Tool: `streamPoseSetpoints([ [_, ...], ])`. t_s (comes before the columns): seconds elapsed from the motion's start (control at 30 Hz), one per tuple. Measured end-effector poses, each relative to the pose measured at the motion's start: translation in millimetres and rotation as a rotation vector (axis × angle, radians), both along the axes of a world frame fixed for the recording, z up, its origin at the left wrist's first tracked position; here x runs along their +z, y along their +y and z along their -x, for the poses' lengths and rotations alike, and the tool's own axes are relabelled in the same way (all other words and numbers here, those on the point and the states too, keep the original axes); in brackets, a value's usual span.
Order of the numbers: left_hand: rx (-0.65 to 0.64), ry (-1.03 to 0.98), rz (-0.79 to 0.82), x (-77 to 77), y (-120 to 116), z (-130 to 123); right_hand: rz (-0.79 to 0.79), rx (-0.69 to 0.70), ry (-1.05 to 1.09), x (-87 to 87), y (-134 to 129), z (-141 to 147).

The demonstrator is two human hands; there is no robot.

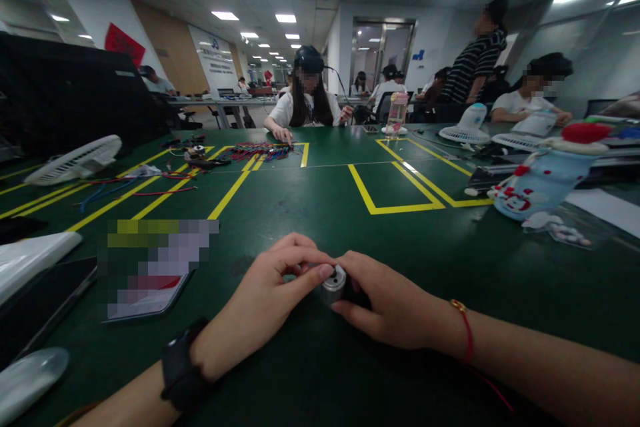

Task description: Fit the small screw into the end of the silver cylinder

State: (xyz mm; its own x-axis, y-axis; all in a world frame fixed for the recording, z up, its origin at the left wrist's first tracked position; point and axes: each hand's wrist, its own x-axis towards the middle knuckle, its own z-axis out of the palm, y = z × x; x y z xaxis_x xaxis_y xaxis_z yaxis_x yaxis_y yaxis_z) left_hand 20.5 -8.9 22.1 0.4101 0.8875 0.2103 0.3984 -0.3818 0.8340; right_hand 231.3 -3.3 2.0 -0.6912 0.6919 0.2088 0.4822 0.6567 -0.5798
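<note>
A small silver metal cylinder that looks like a motor (333, 288) stands on the green table in front of me, its round end with small dark holes facing up. My right hand (383, 297) is closed around its right side, thumb in front and fingers behind. From the left, my left hand (280, 280) has its thumb and forefinger closed together at the motor's top edge. Whether a tiny part sits between those fingertips cannot be made out. The motor's back and lower right side are hidden by my right hand.
A blurred flat packet (160, 273) and a dark tablet-like slab (50, 307) lie to the left. Red and blue wires (265, 150) spread farther back, where a co-worker (307, 97) reaches in. A blue cup (545, 180) stands right, small fans (465, 127) behind. Yellow tape (370, 197) marks the table.
</note>
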Motion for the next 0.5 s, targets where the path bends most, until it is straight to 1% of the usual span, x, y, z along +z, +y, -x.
streamPoseSetpoints([
  [0.27,0.019,-0.049,0.014,0.6,1.4,-1.2,0.008,-0.001,0.006,1.0,0.5,0.5],
  [0.4,0.040,-0.052,0.009,-1.1,2.4,7.8,0.023,-0.003,0.004,1.6,0.1,-0.1],
  [0.5,0.073,0.023,0.007,-4.9,5.0,17.7,0.026,0.007,0.006,2.4,-0.2,-1.3],
])
